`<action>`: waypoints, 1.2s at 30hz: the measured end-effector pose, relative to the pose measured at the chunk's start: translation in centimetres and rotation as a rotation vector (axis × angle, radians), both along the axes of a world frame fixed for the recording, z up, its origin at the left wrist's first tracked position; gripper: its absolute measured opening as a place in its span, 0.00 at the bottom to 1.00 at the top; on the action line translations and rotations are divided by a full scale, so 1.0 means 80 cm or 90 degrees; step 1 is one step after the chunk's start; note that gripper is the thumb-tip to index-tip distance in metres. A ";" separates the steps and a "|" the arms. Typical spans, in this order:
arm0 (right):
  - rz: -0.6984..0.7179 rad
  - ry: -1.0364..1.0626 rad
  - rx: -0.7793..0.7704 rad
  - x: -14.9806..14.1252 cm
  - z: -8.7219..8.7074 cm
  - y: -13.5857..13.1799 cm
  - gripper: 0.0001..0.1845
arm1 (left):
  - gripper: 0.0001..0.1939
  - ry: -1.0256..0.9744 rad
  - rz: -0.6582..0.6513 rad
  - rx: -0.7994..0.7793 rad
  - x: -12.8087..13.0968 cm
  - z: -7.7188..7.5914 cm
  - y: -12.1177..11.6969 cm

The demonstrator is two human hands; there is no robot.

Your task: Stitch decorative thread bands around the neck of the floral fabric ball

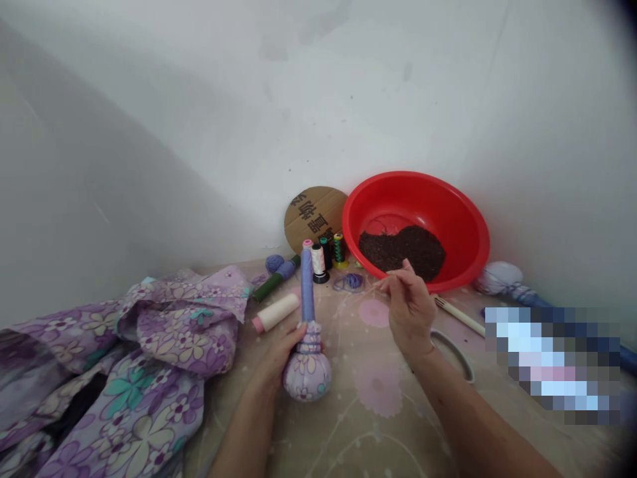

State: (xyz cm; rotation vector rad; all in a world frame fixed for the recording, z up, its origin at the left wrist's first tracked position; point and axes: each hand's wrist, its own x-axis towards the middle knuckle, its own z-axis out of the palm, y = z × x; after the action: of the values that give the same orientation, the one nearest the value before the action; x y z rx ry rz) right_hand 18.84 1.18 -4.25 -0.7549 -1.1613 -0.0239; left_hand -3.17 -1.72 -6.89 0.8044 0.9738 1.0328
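Note:
My left hand [288, 352] is closed around the neck of a floral cloth-covered ball-headed mallet [307, 378]. Its lilac-wrapped handle [307, 285] points up and away from me, and dark cord circles the gathered cloth at the neck. My right hand [409, 304] is raised to the right, apart from the mallet, with thumb and fingertips pinched together. A thin pale thread [369, 289] appears to run leftward from those fingertips; its far end is too faint to follow.
A red basin [478, 245] with dark, loose filling [403, 252] stands behind my right hand. Thread spools [318, 262], a white cone [276, 313] and purple yarn [354, 281] lie around. Floral cloth [159, 385] is heaped left. Cardboard [313, 216] leans on the wall; another ball-headed mallet [500, 277] lies right.

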 end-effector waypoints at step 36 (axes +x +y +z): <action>0.344 -0.412 -0.307 -0.055 -0.041 -0.018 0.15 | 0.12 -0.088 0.031 -0.020 -0.004 0.004 -0.001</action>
State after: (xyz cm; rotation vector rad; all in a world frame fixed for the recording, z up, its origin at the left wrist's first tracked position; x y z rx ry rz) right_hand 14.44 -0.30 -7.54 -0.8554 -2.0036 0.5120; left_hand -3.51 -1.82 -6.54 0.6778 0.8924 1.0977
